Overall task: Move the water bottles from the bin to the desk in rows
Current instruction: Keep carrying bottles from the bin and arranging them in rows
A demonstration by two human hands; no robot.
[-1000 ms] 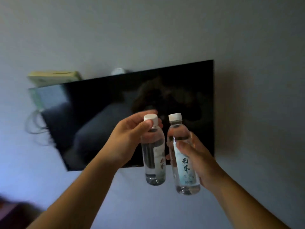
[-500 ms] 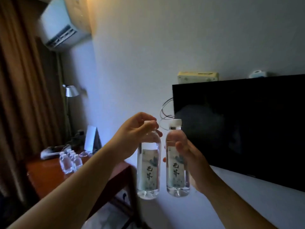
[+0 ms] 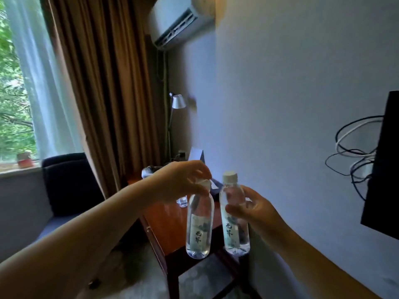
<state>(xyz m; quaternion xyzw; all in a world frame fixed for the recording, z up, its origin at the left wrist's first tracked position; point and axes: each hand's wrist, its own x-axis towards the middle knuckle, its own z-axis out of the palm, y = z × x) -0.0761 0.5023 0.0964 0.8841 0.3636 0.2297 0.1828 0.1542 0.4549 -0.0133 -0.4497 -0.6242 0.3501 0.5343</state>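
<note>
Two clear plastic water bottles with white screw caps and pale labels bearing dark brush characters hang upright in the air, side by side and just apart, above the near end of a reddish-brown wooden table (image 3: 172,225). The left-hand bottle (image 3: 199,225) sits at about 6 o'clock in the view; the right-hand bottle (image 3: 234,219) is just beside it toward 3 o'clock, a little higher. Both look full, their rounded bases catching light.

The left hand (image 3: 181,182) reaches in from 8 o'clock, forearm bare, wrist bent down, and its grip is closed from above around the cap and neck of the left-hand bottle, so that the bottle dangles beneath the fingers. The right hand (image 3: 252,209) comes in from 4 o'clock, its grip wrapped round the upper body of the right-hand bottle, thumb across the front, cap standing clear above it.

Farther along the table, at 12 o'clock from the held bottles, a small clear bottle base (image 3: 182,201) shows beneath the left wrist. Behind stand a silver desk lamp (image 3: 178,102), brown curtains (image 3: 103,83) and a white wall-mounted air conditioner (image 3: 179,24).
</note>
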